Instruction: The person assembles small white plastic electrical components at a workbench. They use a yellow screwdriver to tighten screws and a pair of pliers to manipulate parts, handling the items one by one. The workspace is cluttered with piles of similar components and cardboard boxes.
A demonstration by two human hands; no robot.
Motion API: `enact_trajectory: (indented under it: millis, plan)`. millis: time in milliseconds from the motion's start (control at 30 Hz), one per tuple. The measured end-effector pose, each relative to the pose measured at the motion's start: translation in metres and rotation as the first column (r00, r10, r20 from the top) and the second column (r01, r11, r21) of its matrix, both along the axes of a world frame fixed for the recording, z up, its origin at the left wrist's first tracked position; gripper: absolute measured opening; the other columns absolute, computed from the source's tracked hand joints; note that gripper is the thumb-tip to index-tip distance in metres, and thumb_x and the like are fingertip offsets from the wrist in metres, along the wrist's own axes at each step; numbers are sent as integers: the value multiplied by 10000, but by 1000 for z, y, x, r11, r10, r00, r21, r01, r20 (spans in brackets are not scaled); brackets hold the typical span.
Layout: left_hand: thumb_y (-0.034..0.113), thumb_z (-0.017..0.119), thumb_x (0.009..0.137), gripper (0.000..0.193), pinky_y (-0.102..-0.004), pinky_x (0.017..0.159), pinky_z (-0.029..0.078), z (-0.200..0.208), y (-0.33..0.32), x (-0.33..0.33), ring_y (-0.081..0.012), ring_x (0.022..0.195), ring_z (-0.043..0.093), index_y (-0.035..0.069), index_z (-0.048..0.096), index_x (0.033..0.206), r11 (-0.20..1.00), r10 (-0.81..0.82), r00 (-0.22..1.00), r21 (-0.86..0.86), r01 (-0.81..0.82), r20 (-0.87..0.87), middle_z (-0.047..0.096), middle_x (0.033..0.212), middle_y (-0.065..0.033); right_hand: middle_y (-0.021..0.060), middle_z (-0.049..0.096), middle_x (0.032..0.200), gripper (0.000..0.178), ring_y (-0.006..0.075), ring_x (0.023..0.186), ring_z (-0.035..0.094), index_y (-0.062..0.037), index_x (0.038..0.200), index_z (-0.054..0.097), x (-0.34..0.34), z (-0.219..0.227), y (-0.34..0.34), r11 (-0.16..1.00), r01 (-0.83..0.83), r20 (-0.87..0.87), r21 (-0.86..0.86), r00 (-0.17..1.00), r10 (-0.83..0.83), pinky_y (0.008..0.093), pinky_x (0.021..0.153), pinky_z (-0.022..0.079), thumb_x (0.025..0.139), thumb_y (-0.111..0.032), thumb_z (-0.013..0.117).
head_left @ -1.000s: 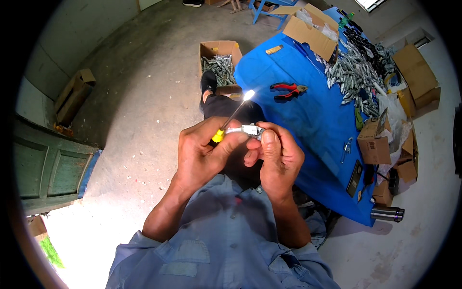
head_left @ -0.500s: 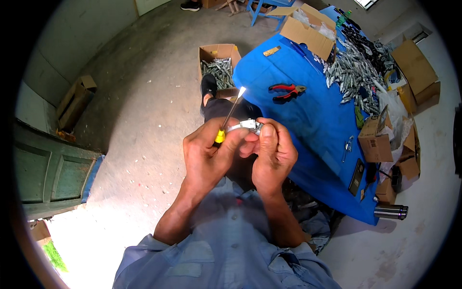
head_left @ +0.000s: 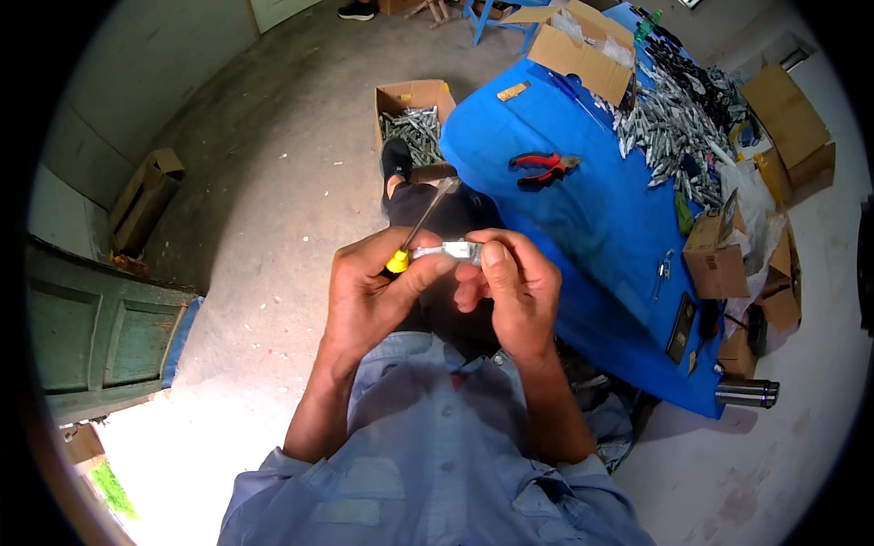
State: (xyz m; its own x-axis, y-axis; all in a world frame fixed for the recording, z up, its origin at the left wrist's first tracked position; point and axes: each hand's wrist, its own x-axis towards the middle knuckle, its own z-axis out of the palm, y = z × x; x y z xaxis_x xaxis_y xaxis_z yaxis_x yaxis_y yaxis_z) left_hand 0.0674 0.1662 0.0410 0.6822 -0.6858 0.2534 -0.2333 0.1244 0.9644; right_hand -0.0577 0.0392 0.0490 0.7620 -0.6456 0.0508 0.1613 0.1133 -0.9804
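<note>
Over my lap, my left hand is closed, with a screwdriver tucked in it. The screwdriver has a yellow handle, and its thin metal shaft slants up and away to the right. That hand's thumb and forefinger also pinch the left end of a small, slim silvery-white part. My right hand pinches the part's other end between thumb and forefinger. The part lies about level between both hands; fingers cover its ends, and its exact kind I cannot make out.
To the right is a table with a blue cloth, bearing red-and-black pliers, a heap of silvery parts and a steel cylinder. A cardboard box of similar parts stands on the floor by my foot. Another open carton sits at the table's far end.
The small part has turned from slanted to about level. My left hand has shifted slightly left with the screwdriver, whose tip has dropped a little. Both hands still grip the part.
</note>
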Motion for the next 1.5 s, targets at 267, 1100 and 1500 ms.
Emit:
enact_trajectory:
  millis: [267, 1100, 1500]
  plan:
    - [59, 848, 815, 228, -303, 696, 544, 8, 17, 9, -184, 787, 699, 16, 746, 1015, 989, -148, 963, 61, 138, 225, 732, 894, -88, 77, 698, 844, 215, 122, 706, 657, 27, 1102, 658, -11, 44, -44, 775, -613, -376, -151, 761, 529, 299, 620, 533, 1007, -128, 542]
    - [95, 822, 848, 239, -337, 569, 532, -12, 9, -2, -239, 646, 682, 56, 739, 1069, 996, 5, 828, 67, -52, 561, 695, 799, -87, 172, 584, 665, 212, 290, 568, 577, 12, 957, 510, -15, 0, -11, 842, -352, -285, -408, 926, 249, 405, 556, 428, 1053, -171, 555]
    - [177, 803, 905, 255, -311, 571, 489, -24, 4, -5, -218, 623, 629, -18, 728, 1051, 994, 73, 823, 28, -107, 564, 684, 790, -114, 159, 602, 731, 196, 235, 589, 586, 22, 1052, 567, -12, -15, 9, 930, -172, -165, -324, 979, 123, 366, 568, 456, 1063, -172, 544]
